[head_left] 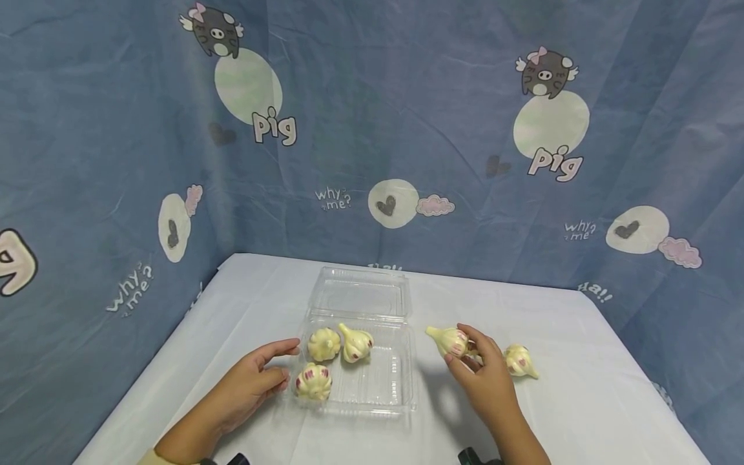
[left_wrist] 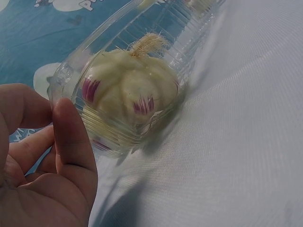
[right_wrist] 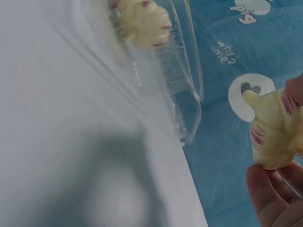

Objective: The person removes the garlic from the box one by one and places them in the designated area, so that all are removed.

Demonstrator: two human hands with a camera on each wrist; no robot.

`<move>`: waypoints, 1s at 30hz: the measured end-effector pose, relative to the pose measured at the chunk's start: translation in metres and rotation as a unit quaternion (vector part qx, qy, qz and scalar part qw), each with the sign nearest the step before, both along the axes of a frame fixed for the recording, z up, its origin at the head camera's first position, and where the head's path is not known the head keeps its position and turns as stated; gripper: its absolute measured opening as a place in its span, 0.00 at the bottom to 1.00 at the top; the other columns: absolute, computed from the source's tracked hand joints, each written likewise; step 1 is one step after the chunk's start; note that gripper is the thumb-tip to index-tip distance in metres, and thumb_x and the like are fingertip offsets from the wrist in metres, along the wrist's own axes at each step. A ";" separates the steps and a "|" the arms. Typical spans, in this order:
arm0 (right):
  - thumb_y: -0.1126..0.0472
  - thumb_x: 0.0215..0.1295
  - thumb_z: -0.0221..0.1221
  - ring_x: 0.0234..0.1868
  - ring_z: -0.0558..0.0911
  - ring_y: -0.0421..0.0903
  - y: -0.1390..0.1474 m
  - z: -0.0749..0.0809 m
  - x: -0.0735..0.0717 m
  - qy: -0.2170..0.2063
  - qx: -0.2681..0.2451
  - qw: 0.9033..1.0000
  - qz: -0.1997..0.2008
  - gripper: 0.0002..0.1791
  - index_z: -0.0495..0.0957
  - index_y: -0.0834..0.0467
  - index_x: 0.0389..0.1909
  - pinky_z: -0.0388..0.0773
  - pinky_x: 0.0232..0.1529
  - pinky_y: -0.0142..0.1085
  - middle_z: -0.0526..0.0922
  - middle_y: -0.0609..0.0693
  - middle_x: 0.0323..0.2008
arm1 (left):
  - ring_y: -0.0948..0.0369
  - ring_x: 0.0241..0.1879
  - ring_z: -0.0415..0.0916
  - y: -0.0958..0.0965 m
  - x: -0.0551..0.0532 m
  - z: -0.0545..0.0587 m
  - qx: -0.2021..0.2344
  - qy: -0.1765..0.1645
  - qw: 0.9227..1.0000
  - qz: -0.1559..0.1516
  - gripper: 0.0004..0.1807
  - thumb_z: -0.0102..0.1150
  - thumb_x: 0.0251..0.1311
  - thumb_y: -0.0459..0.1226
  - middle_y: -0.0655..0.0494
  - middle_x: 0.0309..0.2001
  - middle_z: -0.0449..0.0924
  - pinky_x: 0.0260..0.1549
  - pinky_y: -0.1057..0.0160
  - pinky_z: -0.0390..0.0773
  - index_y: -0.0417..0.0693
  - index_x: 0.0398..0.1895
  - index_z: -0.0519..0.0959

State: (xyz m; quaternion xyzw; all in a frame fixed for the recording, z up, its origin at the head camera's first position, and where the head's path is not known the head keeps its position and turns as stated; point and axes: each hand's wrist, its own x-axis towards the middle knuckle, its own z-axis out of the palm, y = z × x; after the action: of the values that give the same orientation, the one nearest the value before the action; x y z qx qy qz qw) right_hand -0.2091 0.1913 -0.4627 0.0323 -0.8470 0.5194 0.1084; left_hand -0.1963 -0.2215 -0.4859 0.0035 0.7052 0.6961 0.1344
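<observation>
A clear plastic box (head_left: 380,381) lies with its lid folded back on the white table. Three garlic bulbs sit in its left part: one at the back (head_left: 323,345), one with a long stem (head_left: 356,343), and a purple-streaked one at the front (head_left: 314,382). At the box's left rim, my left hand (head_left: 252,384) pinches the edge between thumb and fingers, as the left wrist view shows. My right hand (head_left: 485,371) holds another garlic bulb (right_wrist: 274,127) above the table, right of the box, stem pointing left. Beyond that hand, one more garlic bulb (head_left: 519,361) rests on the table.
The open lid (head_left: 360,294) reaches toward the back of the table. A blue printed cloth (head_left: 465,129) hangs behind and along the sides of the white-covered table (head_left: 244,290).
</observation>
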 end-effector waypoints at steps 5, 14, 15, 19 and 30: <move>0.62 0.67 0.70 0.60 0.73 0.47 0.009 0.003 0.001 -0.003 0.008 1.000 -0.008 0.32 0.74 0.48 0.71 0.80 0.62 0.38 0.74 0.52 0.64 | 0.63 0.37 0.73 -0.001 0.000 0.000 0.003 0.003 1.000 -0.003 0.36 0.55 0.68 0.27 0.40 0.75 0.58 0.38 0.66 0.81 0.39 0.80 0.61; 0.59 0.68 0.69 0.61 0.72 0.48 0.020 0.007 0.003 -0.015 0.014 0.999 -0.025 0.33 0.72 0.48 0.73 0.80 0.62 0.37 0.73 0.53 0.65 | 0.63 0.38 0.73 -0.001 -0.001 -0.002 0.002 -0.002 1.000 -0.002 0.36 0.55 0.68 0.27 0.41 0.75 0.58 0.38 0.66 0.81 0.40 0.80 0.61; 0.59 0.68 0.69 0.61 0.71 0.47 0.022 0.007 0.004 -0.013 0.015 0.999 -0.028 0.32 0.72 0.48 0.72 0.80 0.62 0.37 0.73 0.53 0.65 | 0.63 0.38 0.73 0.000 -0.001 -0.002 0.002 -0.001 1.000 -0.003 0.36 0.55 0.68 0.27 0.40 0.75 0.58 0.38 0.66 0.81 0.40 0.80 0.61; 0.59 0.69 0.69 0.59 0.71 0.46 0.027 0.005 0.006 -0.004 0.026 0.999 -0.036 0.32 0.72 0.48 0.73 0.81 0.62 0.38 0.74 0.53 0.63 | 0.63 0.38 0.73 0.000 0.000 -0.002 0.004 0.000 1.000 -0.004 0.37 0.55 0.68 0.27 0.40 0.75 0.58 0.38 0.66 0.81 0.39 0.80 0.61; 0.58 0.69 0.69 0.59 0.72 0.46 0.043 0.004 0.008 0.006 0.053 0.996 -0.067 0.33 0.72 0.50 0.73 0.81 0.61 0.40 0.73 0.55 0.63 | 0.64 0.40 0.73 -0.003 0.000 0.000 0.013 0.010 0.999 -0.028 0.37 0.56 0.71 0.29 0.38 0.76 0.56 0.42 0.66 0.82 0.39 0.81 0.58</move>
State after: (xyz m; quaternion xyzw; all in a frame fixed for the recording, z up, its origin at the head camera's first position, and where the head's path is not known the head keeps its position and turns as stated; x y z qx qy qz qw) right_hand -0.2013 0.2339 -0.4592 -0.0151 -0.8730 0.4649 0.1464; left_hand -0.1960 -0.2250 -0.4861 0.0319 0.6974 0.7009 0.1461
